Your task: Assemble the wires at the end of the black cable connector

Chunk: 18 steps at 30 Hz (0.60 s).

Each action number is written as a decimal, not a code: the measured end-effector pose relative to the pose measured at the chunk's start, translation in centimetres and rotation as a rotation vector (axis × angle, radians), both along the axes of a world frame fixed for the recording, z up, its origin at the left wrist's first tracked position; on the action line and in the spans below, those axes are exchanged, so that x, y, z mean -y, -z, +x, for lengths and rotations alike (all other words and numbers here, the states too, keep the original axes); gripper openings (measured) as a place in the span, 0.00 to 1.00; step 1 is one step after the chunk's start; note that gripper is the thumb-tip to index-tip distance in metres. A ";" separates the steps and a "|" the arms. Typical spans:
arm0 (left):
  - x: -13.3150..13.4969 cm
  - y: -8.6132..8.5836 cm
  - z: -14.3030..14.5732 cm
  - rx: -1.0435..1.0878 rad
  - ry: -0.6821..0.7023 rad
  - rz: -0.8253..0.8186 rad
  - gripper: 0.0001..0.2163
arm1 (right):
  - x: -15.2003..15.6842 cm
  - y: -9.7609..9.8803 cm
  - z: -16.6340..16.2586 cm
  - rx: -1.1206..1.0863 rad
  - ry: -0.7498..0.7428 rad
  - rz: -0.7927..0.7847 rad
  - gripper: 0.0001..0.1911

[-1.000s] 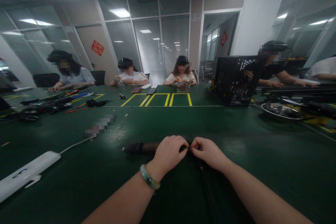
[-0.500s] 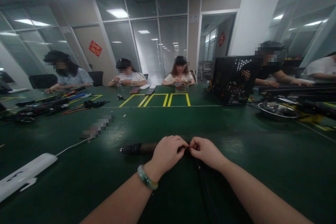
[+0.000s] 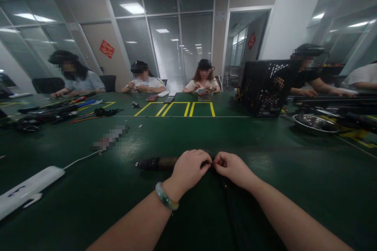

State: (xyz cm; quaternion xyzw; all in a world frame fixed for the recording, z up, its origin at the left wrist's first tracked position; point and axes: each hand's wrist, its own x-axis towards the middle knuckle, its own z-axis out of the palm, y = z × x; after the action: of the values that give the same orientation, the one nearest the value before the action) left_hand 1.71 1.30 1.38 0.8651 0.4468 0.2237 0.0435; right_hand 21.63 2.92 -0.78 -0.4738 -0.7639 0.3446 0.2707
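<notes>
Both of my hands meet over the table in the middle of the view, fingertips pinched almost against each other. My left hand (image 3: 190, 168), with a jade-green bangle (image 3: 166, 197) at the wrist, is closed; whatever small dark thing it pinches is too small to name. My right hand (image 3: 234, 169) is closed in a pinch too, facing the left one, and its contents are hidden. A dark cylindrical tool (image 3: 160, 163) with a metal tip lies pointing left, its other end hidden behind my left hand. Below my right hand runs a black cord-like strip (image 3: 232, 215).
A white power strip (image 3: 32, 190) lies at left, its cable leading to a blurred-out device (image 3: 110, 137). Dark cables and tools (image 3: 47, 113) lie farther left. A black computer case (image 3: 262, 88) and a metal bowl (image 3: 316, 123) stand right. Several people sit around the green table (image 3: 165, 135).
The view has shifted slightly. My hands keep nearly the same pinched pose, fingertips close together. The tool on the table stays where it was.
</notes>
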 end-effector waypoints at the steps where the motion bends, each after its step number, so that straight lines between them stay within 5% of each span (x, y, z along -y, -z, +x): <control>1: 0.0 0.0 0.0 -0.003 0.005 0.003 0.03 | 0.0 0.0 0.0 0.001 0.000 0.001 0.05; 18: -0.2 0.1 0.1 0.003 0.000 -0.004 0.04 | -0.1 0.1 0.1 0.007 0.001 0.025 0.05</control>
State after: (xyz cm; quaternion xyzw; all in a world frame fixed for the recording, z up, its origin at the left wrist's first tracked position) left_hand 1.77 1.45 1.25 0.8647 0.4473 0.2240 0.0457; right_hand 21.76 3.05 -0.92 -0.4720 -0.7687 0.3335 0.2740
